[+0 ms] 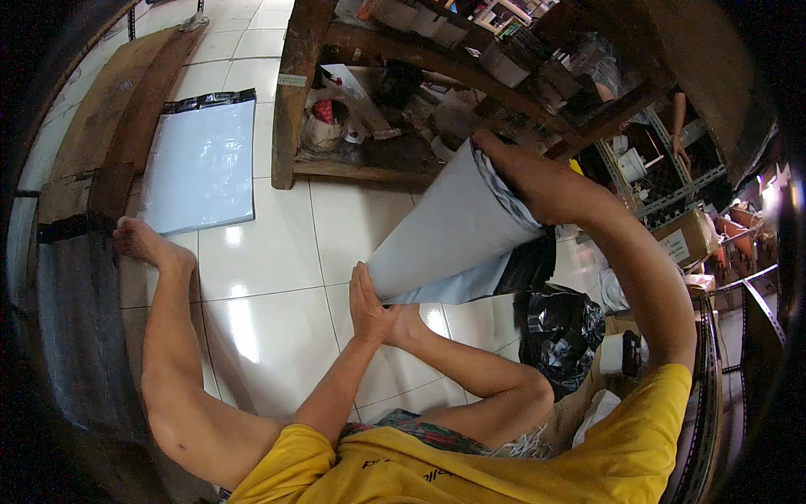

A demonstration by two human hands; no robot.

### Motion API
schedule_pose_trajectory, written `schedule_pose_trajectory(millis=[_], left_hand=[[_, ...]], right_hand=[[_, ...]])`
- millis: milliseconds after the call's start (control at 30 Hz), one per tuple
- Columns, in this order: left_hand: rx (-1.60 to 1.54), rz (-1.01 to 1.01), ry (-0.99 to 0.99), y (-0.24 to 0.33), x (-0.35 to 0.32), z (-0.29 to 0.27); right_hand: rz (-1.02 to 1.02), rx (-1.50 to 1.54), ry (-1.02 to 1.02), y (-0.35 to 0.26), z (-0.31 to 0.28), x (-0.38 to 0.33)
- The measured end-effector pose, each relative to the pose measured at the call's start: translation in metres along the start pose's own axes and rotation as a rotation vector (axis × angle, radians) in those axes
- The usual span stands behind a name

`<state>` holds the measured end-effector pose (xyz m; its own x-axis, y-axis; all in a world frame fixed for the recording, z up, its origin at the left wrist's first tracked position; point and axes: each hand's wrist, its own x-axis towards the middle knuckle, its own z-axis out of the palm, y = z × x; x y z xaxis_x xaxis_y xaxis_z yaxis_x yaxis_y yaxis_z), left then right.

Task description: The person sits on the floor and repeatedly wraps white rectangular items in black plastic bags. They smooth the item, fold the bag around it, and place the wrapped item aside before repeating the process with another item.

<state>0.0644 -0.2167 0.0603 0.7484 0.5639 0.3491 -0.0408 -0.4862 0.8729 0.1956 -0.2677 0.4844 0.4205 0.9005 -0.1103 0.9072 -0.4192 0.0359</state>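
A thick roll of pale grey plastic mailing bags slants across the space in front of me, its dark inner side showing at the right. My left hand is closed on the roll's lower left end, fingers lying along it. At the upper right end, my right hand grips the roll's edge; its fingertips are hidden by the plastic. Flat on the floor to the left lies a stack of similar pale mailing bags with a black strip along the far edge.
A wooden shelf stands ahead, cluttered with containers. Brown cardboard lies at far left. A crumpled black plastic bag sits right of my bent leg. Further right are a cardboard box and metal racks; another person's arm shows beyond.
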Motion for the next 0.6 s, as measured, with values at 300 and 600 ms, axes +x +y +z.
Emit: schedule_pose_trajectory(millis=[300,600], left_hand=[[0.040,-0.030,0.137,0.009,0.001,0.015],[-0.064,0.055,0.087,-0.004,0.015,0.001]], right_hand=[[-0.151,-0.017,0.145,0.009,0.011,0.016],[-0.193,0.008,-0.070,-0.003,-0.013,0.013]])
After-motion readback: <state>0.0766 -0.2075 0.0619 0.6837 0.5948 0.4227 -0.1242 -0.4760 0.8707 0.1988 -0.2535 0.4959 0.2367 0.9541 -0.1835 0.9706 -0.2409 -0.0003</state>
